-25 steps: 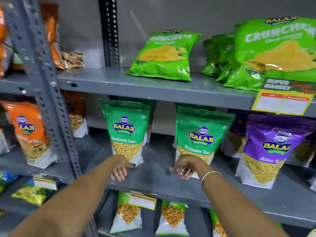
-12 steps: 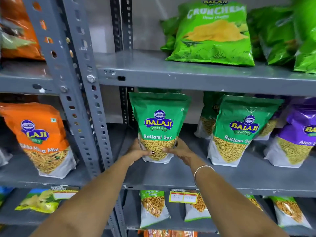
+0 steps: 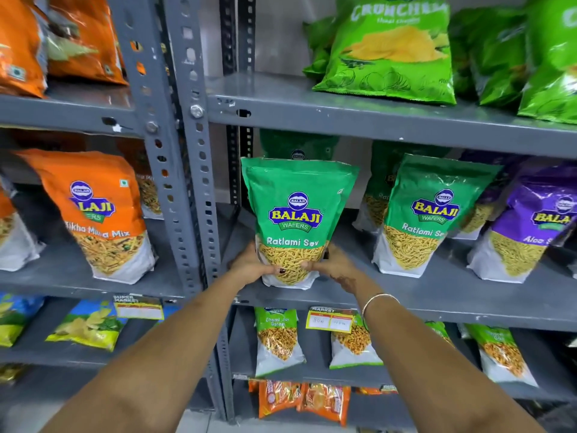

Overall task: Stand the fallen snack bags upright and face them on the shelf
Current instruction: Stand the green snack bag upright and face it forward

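A green Ratlami Sev bag stands upright near the front edge of the grey middle shelf, label facing me. My left hand grips its lower left side and my right hand grips its lower right side. Another green bag stands behind it, mostly hidden. To the right a second Ratlami Sev bag stands upright, tilted slightly, and a purple Aloo Sev bag stands beside it.
A grey slotted upright post rises just left of my hands. An orange Tikha Mitha Mix bag stands in the left bay. Light green Crunchem bags lean on the shelf above. Smaller bags and yellow price tags fill the shelf below.
A second ago both hands were open and apart at the shelf front. They closed in on the left Ratlami Sev bag and now hold its base, and the view has shifted left and nearer.
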